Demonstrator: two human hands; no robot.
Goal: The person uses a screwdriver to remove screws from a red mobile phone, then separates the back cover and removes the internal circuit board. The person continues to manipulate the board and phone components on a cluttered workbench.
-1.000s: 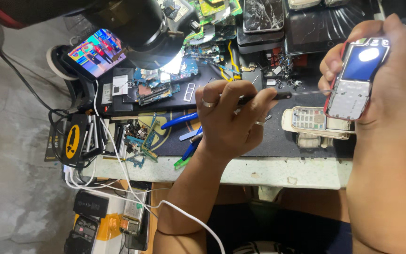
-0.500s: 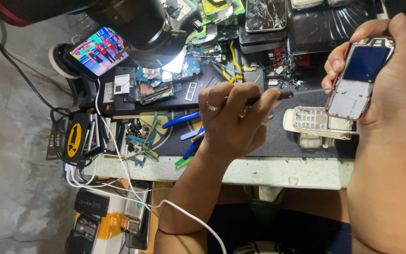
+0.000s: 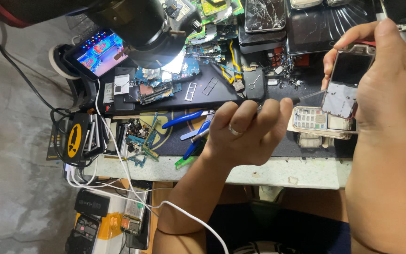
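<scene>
Right hand (image 3: pixel 384 80) raised above the bench, fingers wrapped round a small opened keypad phone body with dark glossy screen and pale grey lower board (image 3: pixel 345 82); thumb along its far edge. Phone is held upright-tilted, clear of the table, over the right part of the mat.

Left hand (image 3: pixel 247 131) curled into a near fist, a ring on one finger, clamped on a thin dark-handled screwdriver (image 3: pixel 301 98); its slim metal tip reaches the phone's left edge.

Just below the phone lies a cream plastic keypad shell with rows of small keys (image 3: pixel 316 123) on the dark matte work mat (image 3: pixel 269 146). Blue-handled pliers (image 3: pixel 186 117) rest left of the fist. Bench edge is chipped pale stone (image 3: pixel 278 174).
</scene>
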